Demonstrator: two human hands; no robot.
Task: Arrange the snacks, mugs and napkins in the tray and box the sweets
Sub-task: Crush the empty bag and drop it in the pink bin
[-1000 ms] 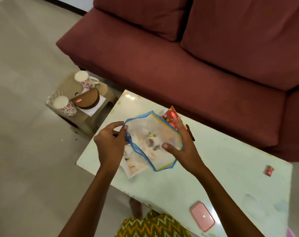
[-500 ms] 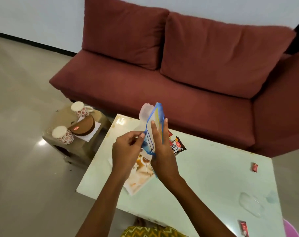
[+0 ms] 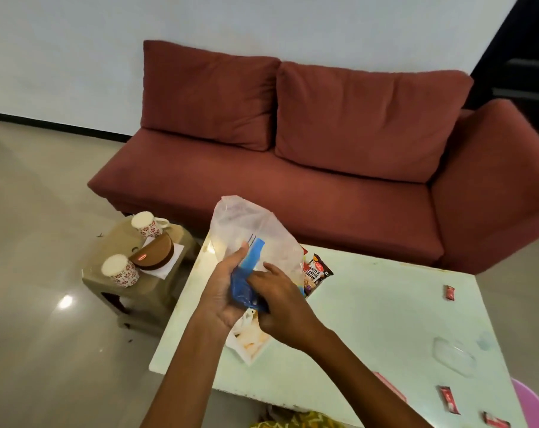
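Both hands are up off the table (image 3: 370, 319) now, left hand (image 3: 223, 293) and right hand (image 3: 282, 305) curled tight round the bunched blue zip end of the clear bag (image 3: 252, 233). A second ago it lay open and flat; now it stands bottom-up over the near-left corner. I read it as emptied (peanut packet (image 3: 317, 273) lies just behind), while the sweets (image 3: 449, 292) sit scattered on the right, not yet boxed.
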